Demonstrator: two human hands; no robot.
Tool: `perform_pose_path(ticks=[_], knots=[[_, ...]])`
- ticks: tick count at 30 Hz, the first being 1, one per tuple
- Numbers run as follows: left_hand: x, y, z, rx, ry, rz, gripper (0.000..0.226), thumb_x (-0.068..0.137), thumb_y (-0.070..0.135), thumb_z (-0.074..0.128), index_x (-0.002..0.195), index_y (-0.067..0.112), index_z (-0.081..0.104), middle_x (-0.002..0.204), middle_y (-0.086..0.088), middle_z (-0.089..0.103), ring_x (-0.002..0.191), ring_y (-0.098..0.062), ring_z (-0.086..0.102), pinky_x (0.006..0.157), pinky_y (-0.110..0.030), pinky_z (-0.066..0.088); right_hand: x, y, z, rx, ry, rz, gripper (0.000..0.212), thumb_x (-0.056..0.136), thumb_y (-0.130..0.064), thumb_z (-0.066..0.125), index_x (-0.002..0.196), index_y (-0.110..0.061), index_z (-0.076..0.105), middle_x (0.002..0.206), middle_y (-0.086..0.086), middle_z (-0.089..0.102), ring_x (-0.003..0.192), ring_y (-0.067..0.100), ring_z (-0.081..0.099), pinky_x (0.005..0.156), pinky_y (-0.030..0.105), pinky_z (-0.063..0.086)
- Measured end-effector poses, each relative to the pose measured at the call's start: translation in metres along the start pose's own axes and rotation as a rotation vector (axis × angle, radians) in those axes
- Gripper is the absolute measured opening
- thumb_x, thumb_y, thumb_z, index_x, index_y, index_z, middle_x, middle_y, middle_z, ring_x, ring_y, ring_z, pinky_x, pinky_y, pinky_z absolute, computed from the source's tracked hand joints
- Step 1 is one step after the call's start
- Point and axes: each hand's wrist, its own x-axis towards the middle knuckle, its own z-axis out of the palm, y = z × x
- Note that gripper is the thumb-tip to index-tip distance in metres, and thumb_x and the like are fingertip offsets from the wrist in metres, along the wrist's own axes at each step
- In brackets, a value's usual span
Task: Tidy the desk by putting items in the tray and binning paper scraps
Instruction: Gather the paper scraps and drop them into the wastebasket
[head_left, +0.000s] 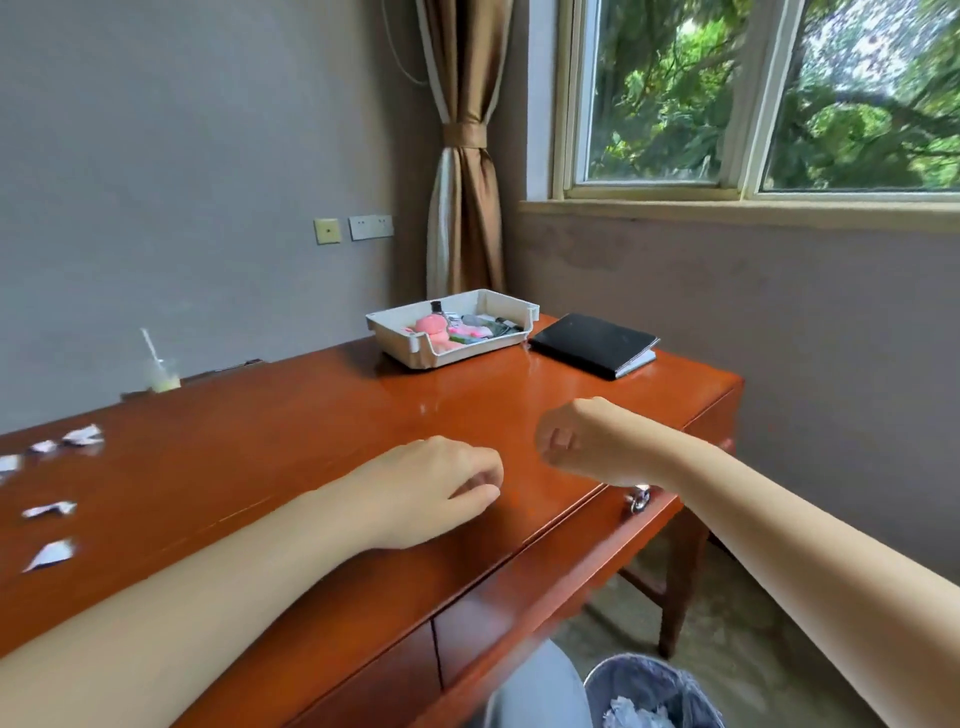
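1. Bin (655, 685), nearest you, on the floor below the desk's front edge, just R of your knee (540, 691); crumpled paper (626, 713) lies inside.
2. Your left hand (437, 488), over the desk (311, 415) near its front edge: fingers loosely curled, thumb against forefinger, nothing seen in them.
3. Your right hand (574, 441), raised just R of the left hand, above the desk's front R part: clenched into a fist; can't tell whether anything is inside.
4. Drawer pull (640, 500), metal, on the desk front below your R wrist.
5. Paper scraps (51, 555), white, approx. five, scattered on the desk top at far L, well apart from both hands.
6. Cup w/ straw (163, 376), at the desk's back L edge.
7. Tray (470, 354), white, at the back R of the desk; holds a pink toy (434, 326) and assorted small items.
8. Black notebook (592, 343), shut, flat on the desk just R of the tray.
9. Curtain (462, 156), tied, in the corner behind the tray; window (753, 93) to its R.
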Motion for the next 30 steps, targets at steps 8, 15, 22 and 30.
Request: perform_pose_path(ticks=[8, 15, 22, 30], knots=[[-0.089, -0.075, -0.001, -0.001, 0.086, -0.300, 0.026, 0.098, 0.039, 0.039, 0.118, 0.032, 0.054, 0.120, 0.016, 0.056, 0.107, -0.003, 0.054, 0.089, -0.021, 0.048, 0.056, -0.110, 0.042, 0.037, -0.141, -0.236, 0.020, 0.089, -0.015, 0.052, 0.102, -0.016, 0.067, 0.104, 0.002, 0.068, 0.094, 0.022, 0.065, 0.083, 0.037, 0.056], [-0.169, -0.141, 0.028, -0.003, 0.200, -0.550, 0.025, 0.097, 0.036, 0.043, 0.121, 0.034, 0.050, 0.131, 0.019, 0.043, 0.124, -0.003, 0.040, 0.108, -0.024, 0.034, 0.100, -0.187, 0.107, 0.040, -0.197, -0.447, 0.038, 0.093, -0.032, 0.053, 0.126, -0.014, 0.051, 0.123, 0.007, 0.056, 0.115, 0.025, 0.052, 0.093, 0.033, 0.044], [-0.226, -0.201, 0.053, 0.091, 0.391, -0.918, 0.040, 0.096, 0.041, 0.043, 0.134, 0.032, 0.037, 0.147, 0.011, 0.028, 0.140, -0.010, 0.024, 0.116, -0.033, 0.017, 0.130, -0.254, 0.164, 0.008, -0.195, -0.539, 0.053, 0.092, -0.043, 0.050, 0.138, -0.021, 0.036, 0.136, 0.008, 0.042, 0.126, 0.029, 0.038, 0.105, 0.042, 0.038], [-0.237, -0.259, 0.059, 0.124, 0.520, -1.078, 0.052, 0.092, 0.047, 0.048, 0.137, 0.026, 0.037, 0.149, 0.003, 0.032, 0.141, -0.017, 0.026, 0.115, -0.040, 0.018, 0.160, -0.316, 0.199, 0.139, -0.047, -0.627, 0.052, 0.094, -0.035, 0.049, 0.142, -0.021, 0.034, 0.141, 0.005, 0.040, 0.127, 0.025, 0.038, 0.104, 0.037, 0.034]])
